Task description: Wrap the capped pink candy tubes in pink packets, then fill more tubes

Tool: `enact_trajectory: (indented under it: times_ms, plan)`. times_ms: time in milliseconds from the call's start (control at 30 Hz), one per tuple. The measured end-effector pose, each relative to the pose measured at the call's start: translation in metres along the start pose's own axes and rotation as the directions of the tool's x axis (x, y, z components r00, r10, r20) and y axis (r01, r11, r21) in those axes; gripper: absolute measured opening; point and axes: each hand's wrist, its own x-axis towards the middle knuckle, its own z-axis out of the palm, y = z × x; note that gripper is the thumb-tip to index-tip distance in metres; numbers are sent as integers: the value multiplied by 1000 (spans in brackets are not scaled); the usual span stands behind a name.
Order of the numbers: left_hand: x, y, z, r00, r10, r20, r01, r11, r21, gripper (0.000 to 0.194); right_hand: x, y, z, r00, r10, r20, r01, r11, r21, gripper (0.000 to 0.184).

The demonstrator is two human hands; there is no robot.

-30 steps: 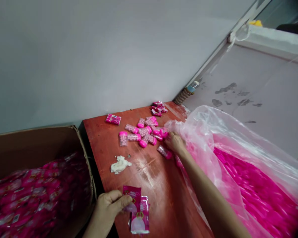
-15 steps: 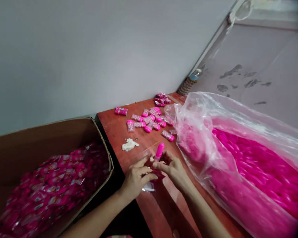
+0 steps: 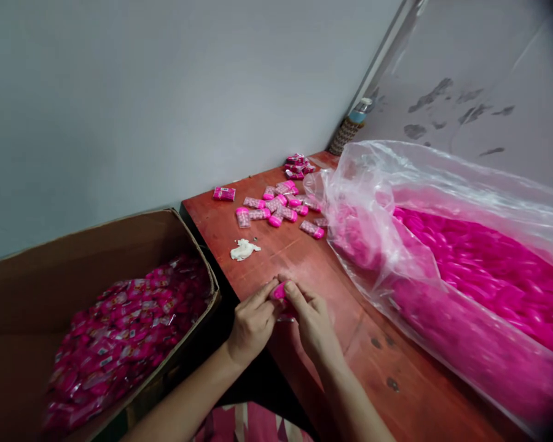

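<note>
My left hand [image 3: 252,320] and my right hand [image 3: 309,318] meet over the near edge of the red wooden table [image 3: 350,319]. Both pinch one small pink-capped container [image 3: 280,291] between their fingertips; a bit of clear wrapper shows below it, mostly hidden by the fingers. Several more pink-capped containers [image 3: 276,212] lie in a loose heap at the far end of the table. A flat pink packet [image 3: 223,194] lies to the left of that heap.
A cardboard box [image 3: 96,245] full of pink packets stands at the left. A big clear plastic bag [image 3: 442,245] of pink pieces covers the table's right side. A white crumpled scrap [image 3: 243,250] lies mid-table. A bottle [image 3: 350,126] stands in the far corner by the wall.
My right hand came back from the heap with a pink-capped container. My left hand rose to meet it. Both now close tighter round the container, lower than half a second ago.
</note>
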Motion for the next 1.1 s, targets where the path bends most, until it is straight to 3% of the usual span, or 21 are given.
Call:
enact_trajectory:
  times_ms: [200,333,433,500,667,733,833,867,933,1000,1033,1067,1100]
  plan:
    - [0,4,-14,993,40,-116,-34,998,48,22,-9,-7,18,999,48,5,-48,956,290,28]
    - [4,8,-25,989,55,-138,-43,996,83,21,-9,-10,29,996,85,-31,-69,935,348,21]
    - [9,8,-30,994,-5,-107,12,998,67,20,-3,-4,28,998,35,-48,-20,958,287,20]
    - [12,7,-32,997,-61,-56,62,998,17,20,1,-1,22,1000,-14,0,14,981,193,24]
    - [14,14,-34,975,-144,171,175,967,-184,21,2,-11,-5,979,-57,195,86,986,-142,26]
    - [14,19,-35,948,-173,268,253,920,-299,21,4,-16,-19,981,-59,183,98,972,-212,24]
    - [16,21,-34,873,-319,369,473,739,-480,19,15,-19,-48,998,-67,21,70,933,-352,35]
    - [17,20,-33,821,-408,399,570,630,-527,21,20,-18,-59,996,-78,-33,55,889,-454,38]
    - [19,16,-30,670,-566,480,721,345,-600,27,29,-16,-79,989,-117,-92,19,714,-700,40]
    - [21,14,-27,539,-629,560,765,88,-638,29,31,-14,-90,970,-208,-127,-2,516,-857,39]
    - [22,14,-25,502,-636,586,762,5,-647,29,30,-14,-90,954,-267,-137,5,470,-883,40]
    - [23,15,-24,481,-637,603,758,-44,-651,29,26,-15,-88,939,-313,-139,31,482,-876,42]
    - [24,17,-22,471,-636,611,757,-65,-650,29,20,-16,-82,937,-325,-131,74,549,-832,44]
